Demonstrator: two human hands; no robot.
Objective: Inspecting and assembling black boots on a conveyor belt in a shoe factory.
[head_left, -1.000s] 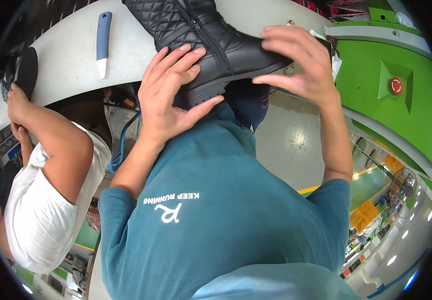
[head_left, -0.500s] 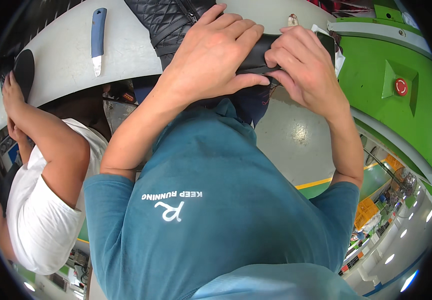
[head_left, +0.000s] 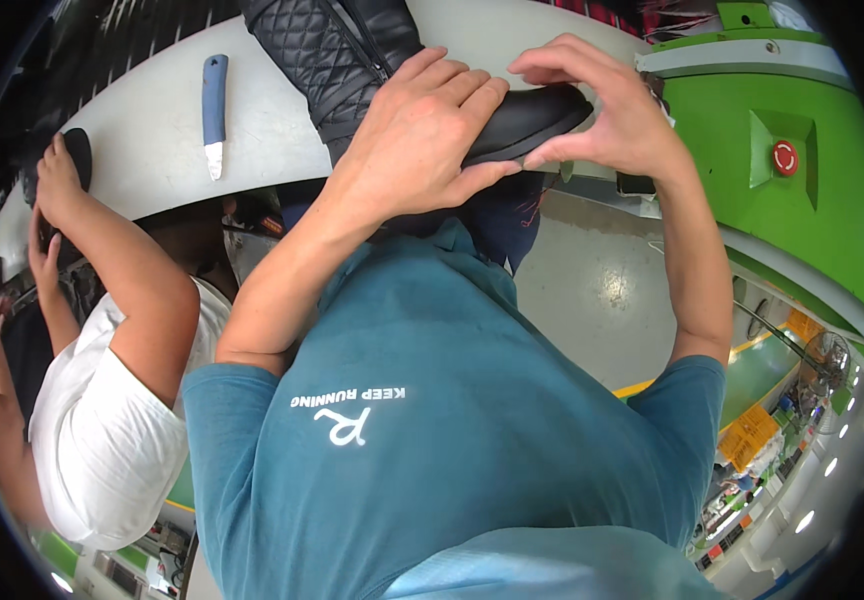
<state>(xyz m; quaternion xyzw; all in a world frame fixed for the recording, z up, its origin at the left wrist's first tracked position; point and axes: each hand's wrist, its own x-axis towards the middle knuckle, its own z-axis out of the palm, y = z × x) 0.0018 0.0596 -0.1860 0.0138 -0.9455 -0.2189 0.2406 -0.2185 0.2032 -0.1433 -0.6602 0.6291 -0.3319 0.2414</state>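
Observation:
A black boot with a quilted shaft and a zip lies on its side on the pale worktable, its toe pointing right. My left hand is wrapped over its instep, thumb along the sole edge and fingers across the upper. My right hand curves around the toe in a wide C, fingers apart. Its fingertips stand off the upper on the far side, while the thumb tip lies by the sole edge; whether it touches I cannot tell. A blue-handled knife rests on the table to the left.
The pale worktable curves across the front. At right stands a green machine with a red stop button. To my left a person in a white shirt works at the table, a hand on a dark, rounded piece.
My right hand has loosened from its closed hold at the toe end and spread its fingers, leaving the boot's toe in view. The left hand keeps its hold on the boot.

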